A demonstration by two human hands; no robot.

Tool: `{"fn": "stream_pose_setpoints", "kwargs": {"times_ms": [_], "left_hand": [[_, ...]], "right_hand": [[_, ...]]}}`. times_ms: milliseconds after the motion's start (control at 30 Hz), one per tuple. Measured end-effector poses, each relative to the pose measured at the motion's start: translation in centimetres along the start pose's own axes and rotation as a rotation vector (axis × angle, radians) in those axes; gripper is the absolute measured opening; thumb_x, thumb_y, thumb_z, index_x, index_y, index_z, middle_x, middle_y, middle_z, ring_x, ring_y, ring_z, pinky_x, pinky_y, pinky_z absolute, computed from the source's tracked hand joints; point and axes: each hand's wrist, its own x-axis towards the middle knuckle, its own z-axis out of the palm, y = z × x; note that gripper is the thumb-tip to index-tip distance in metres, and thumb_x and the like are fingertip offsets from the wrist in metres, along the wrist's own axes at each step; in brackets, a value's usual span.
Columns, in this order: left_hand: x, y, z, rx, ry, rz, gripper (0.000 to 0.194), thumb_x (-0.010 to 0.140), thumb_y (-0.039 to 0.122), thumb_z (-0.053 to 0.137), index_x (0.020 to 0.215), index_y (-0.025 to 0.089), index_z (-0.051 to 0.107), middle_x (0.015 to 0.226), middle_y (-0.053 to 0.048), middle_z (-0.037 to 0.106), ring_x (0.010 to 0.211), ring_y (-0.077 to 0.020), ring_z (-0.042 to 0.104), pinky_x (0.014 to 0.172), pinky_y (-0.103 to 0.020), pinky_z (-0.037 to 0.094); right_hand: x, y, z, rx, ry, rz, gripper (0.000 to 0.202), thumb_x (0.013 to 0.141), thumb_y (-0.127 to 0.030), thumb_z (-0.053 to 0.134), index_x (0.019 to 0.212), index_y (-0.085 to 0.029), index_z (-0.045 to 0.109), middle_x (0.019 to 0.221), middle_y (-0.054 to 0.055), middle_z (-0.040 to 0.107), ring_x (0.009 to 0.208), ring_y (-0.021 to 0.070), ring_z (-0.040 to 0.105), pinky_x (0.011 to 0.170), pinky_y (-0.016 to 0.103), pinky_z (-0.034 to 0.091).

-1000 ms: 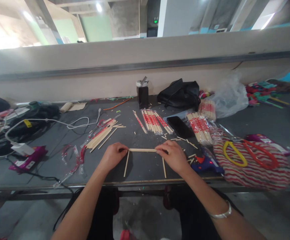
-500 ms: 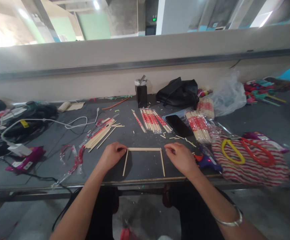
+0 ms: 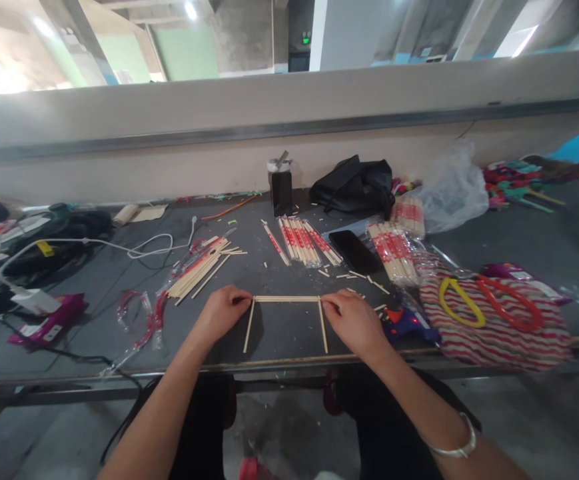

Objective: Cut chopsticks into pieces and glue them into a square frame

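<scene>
A three-sided frame of wooden chopsticks [image 3: 287,299] stands at the table's front edge, with a doubled bar across and a leg at each end. My left hand [image 3: 223,311] is closed in a pinch at its left corner. At the right corner, the fingertips of my right hand [image 3: 353,319] are pressed together on the frame. Beyond my left hand lies a pile of loose chopsticks [image 3: 202,272]. Just right of my right hand is a blue and orange glue gun [image 3: 405,323], partly hidden.
Chopsticks in red-printed wrappers [image 3: 299,240] lie behind the frame, near a phone [image 3: 353,251] and short stick pieces. A striped cloth bag [image 3: 494,333] with yellow and red handles sits at right. White cable [image 3: 119,247] and torn wrappers [image 3: 154,317] are at left.
My right hand has moved left, from just beside the frame onto its right corner. The left hand stays at the left corner.
</scene>
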Motion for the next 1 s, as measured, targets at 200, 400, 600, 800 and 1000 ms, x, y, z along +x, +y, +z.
{"fn": "stream_pose_setpoints", "kwargs": {"times_ms": [200,400,600,800,1000], "left_hand": [[-0.10,0.46,-0.10,0.002,0.006,0.002,0.024,0.077,0.024,0.052,0.084,0.020,0.075,0.081,-0.003,0.072,0.076,-0.0175,0.063,0.070,-0.026,0.046],[-0.12,0.52,-0.03,0.018,-0.002,-0.005,0.026,0.078,0.024,0.051,0.085,0.019,0.075,0.083,-0.004,0.072,0.078,-0.0183,0.064,0.071,-0.026,0.046],[-0.12,0.47,0.02,0.012,0.004,-0.004,0.026,0.078,0.024,0.050,0.085,0.020,0.075,0.082,-0.003,0.072,0.078,-0.0175,0.064,0.072,-0.026,0.047],[-0.02,0.25,0.13,0.012,0.005,-0.009,0.026,0.078,0.024,0.050,0.086,0.020,0.075,0.084,-0.003,0.073,0.080,-0.0183,0.065,0.073,-0.026,0.047],[-0.01,0.32,0.16,0.038,-0.005,-0.012,0.027,0.079,0.022,0.049,0.088,0.019,0.075,0.085,-0.004,0.073,0.081,-0.0186,0.064,0.074,-0.027,0.047]], "right_hand": [[-0.02,-0.15,0.08,-0.030,0.024,-0.026,0.023,0.087,-0.018,0.051,0.087,-0.022,0.073,0.082,0.005,0.069,0.084,0.0208,0.061,0.075,0.029,0.041],[0.02,-0.32,-0.01,-0.044,0.006,-0.028,0.024,0.088,-0.017,0.050,0.085,-0.022,0.073,0.082,0.005,0.069,0.085,0.0208,0.061,0.075,0.029,0.041],[0.02,-0.15,0.11,-0.038,0.015,-0.033,0.023,0.088,-0.018,0.050,0.086,-0.022,0.072,0.083,0.005,0.069,0.085,0.0206,0.061,0.074,0.028,0.041],[0.09,-0.19,0.21,-0.035,0.015,-0.018,0.023,0.088,-0.018,0.050,0.087,-0.022,0.072,0.082,0.005,0.069,0.086,0.0202,0.061,0.075,0.027,0.042],[0.07,-0.23,0.24,-0.027,0.009,-0.009,0.022,0.088,-0.019,0.050,0.087,-0.021,0.072,0.084,0.005,0.069,0.088,0.0209,0.061,0.077,0.028,0.042]]}}
